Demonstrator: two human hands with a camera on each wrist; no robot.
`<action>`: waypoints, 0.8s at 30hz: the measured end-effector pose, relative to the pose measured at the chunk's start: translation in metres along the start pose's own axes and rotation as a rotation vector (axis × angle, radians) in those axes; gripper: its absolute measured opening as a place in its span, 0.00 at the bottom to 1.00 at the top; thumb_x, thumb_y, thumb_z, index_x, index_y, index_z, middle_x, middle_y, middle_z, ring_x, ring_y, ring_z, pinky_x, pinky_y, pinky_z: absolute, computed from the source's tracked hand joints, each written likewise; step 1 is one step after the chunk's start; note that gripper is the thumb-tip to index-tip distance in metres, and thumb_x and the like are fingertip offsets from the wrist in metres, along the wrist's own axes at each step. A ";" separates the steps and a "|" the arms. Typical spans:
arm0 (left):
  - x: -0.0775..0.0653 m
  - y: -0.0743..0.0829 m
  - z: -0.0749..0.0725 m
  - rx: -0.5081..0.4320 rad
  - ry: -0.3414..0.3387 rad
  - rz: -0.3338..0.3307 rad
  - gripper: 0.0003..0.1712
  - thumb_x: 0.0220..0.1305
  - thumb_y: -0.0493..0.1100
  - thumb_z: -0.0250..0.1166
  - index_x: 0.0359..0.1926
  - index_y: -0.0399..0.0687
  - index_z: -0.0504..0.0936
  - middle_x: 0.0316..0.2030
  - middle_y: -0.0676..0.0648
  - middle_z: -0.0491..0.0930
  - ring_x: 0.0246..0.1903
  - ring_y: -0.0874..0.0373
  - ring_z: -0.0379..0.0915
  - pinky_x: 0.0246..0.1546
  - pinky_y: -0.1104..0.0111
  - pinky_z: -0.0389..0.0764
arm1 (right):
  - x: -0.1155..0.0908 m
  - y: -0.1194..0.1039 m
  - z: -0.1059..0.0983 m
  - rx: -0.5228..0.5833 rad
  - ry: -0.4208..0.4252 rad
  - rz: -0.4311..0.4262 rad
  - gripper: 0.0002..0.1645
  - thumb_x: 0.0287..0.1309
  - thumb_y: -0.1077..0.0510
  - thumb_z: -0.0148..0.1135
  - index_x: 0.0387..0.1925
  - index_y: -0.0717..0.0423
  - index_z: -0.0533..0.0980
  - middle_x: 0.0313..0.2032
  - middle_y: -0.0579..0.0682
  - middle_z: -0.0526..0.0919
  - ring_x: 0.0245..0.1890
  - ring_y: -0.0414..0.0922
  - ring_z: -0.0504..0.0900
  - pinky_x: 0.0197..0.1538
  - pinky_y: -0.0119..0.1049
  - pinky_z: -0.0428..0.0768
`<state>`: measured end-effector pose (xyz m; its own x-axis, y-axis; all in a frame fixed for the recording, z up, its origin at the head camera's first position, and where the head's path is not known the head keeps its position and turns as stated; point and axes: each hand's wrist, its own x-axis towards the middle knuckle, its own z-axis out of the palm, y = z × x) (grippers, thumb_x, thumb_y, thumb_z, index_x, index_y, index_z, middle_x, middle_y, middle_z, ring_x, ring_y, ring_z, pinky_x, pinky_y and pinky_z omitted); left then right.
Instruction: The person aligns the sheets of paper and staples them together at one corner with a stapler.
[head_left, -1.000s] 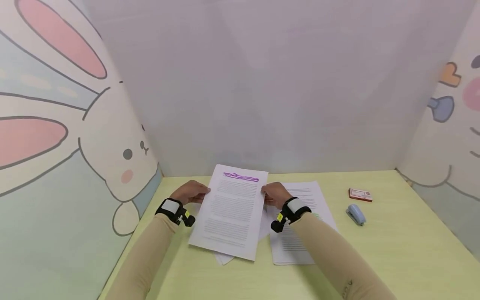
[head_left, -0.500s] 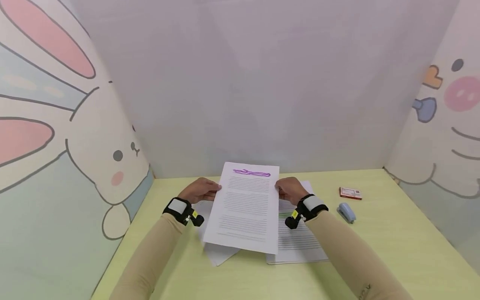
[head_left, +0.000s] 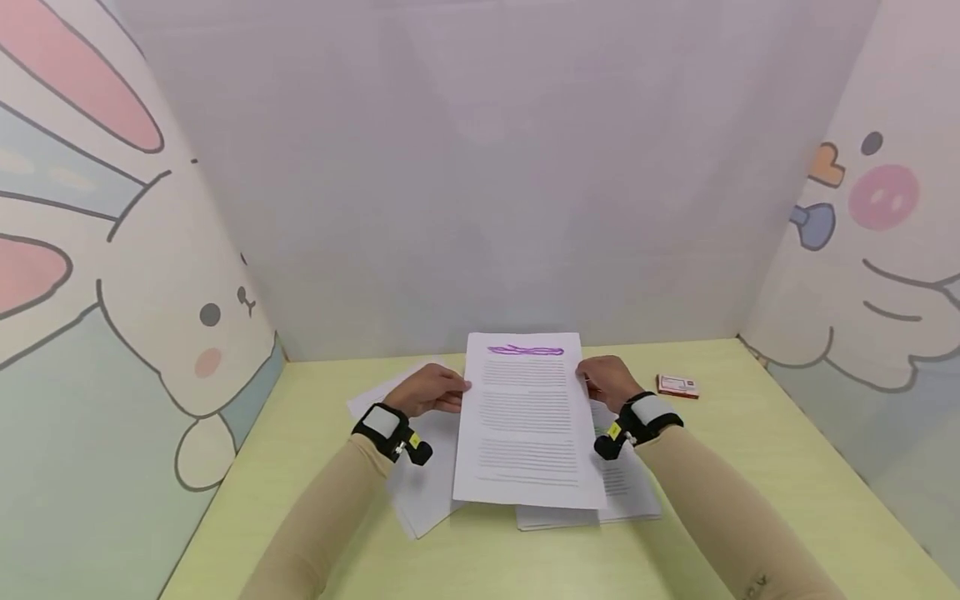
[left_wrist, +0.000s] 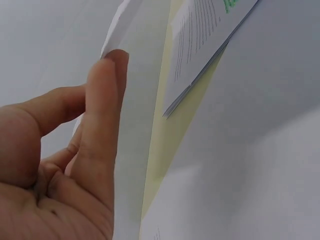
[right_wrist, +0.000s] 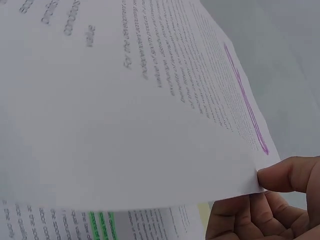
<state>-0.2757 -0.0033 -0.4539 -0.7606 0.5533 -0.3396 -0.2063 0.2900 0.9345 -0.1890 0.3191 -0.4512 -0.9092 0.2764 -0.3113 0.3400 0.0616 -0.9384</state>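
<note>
A printed sheet of paper (head_left: 525,425) with a purple marker scribble near its top is held up over the table. My left hand (head_left: 431,390) pinches its left edge, thumb in front and fingers behind. On the opposite edge my right hand (head_left: 609,382) pinches the sheet the same way, as the right wrist view shows. Beneath it on the right lies a stack of printed pages (head_left: 630,492), partly covered; green highlighting on it (right_wrist: 102,226) shows in the right wrist view. More white papers (head_left: 423,479) lie askew under my left hand.
A small red and white box (head_left: 677,386) lies on the yellow-green table (head_left: 765,467) at the right, beyond my right hand. A grey wall (head_left: 480,208) closes off the back, and cartoon-printed panels (head_left: 217,333) stand at both sides.
Both hands have carried the sheet rightward, from over the left papers to over the right stack. The sheet has straightened from its tilt. The blue stapler is now hidden from the head view.
</note>
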 end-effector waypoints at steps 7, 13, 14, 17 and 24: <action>0.006 -0.003 0.018 0.015 -0.021 -0.014 0.12 0.72 0.36 0.64 0.48 0.29 0.82 0.29 0.42 0.84 0.26 0.58 0.84 0.32 0.69 0.86 | 0.003 0.006 -0.013 -0.061 0.032 0.033 0.18 0.69 0.62 0.54 0.55 0.70 0.73 0.46 0.57 0.75 0.37 0.46 0.74 0.35 0.33 0.75; 0.020 -0.009 0.032 0.008 -0.042 -0.027 0.10 0.70 0.35 0.65 0.46 0.29 0.84 0.29 0.41 0.85 0.26 0.57 0.84 0.31 0.69 0.86 | 0.004 0.015 -0.026 -0.099 0.048 0.032 0.18 0.69 0.62 0.53 0.54 0.72 0.73 0.44 0.58 0.76 0.36 0.47 0.75 0.34 0.35 0.75; 0.021 -0.010 0.034 0.008 -0.042 -0.032 0.10 0.70 0.35 0.65 0.46 0.30 0.84 0.29 0.41 0.85 0.26 0.57 0.84 0.31 0.69 0.86 | 0.005 0.017 -0.027 -0.105 0.048 0.034 0.18 0.68 0.62 0.53 0.54 0.72 0.73 0.43 0.58 0.75 0.35 0.48 0.75 0.34 0.35 0.75; 0.022 -0.012 0.040 0.018 -0.038 -0.042 0.10 0.70 0.35 0.65 0.45 0.30 0.84 0.29 0.40 0.85 0.25 0.56 0.84 0.30 0.69 0.86 | 0.007 0.022 -0.031 -0.123 0.049 0.043 0.20 0.68 0.62 0.53 0.55 0.73 0.72 0.43 0.59 0.75 0.36 0.48 0.74 0.34 0.36 0.75; 0.030 -0.019 0.051 0.049 -0.023 -0.038 0.09 0.69 0.37 0.66 0.42 0.32 0.86 0.26 0.42 0.84 0.24 0.57 0.84 0.28 0.69 0.85 | 0.016 0.027 -0.038 -0.149 0.071 0.020 0.18 0.67 0.62 0.55 0.53 0.72 0.74 0.41 0.57 0.75 0.37 0.48 0.74 0.34 0.35 0.76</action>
<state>-0.2632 0.0479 -0.4869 -0.7384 0.5586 -0.3777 -0.2038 0.3490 0.9147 -0.1852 0.3620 -0.4762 -0.8846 0.3455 -0.3131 0.3942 0.1954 -0.8980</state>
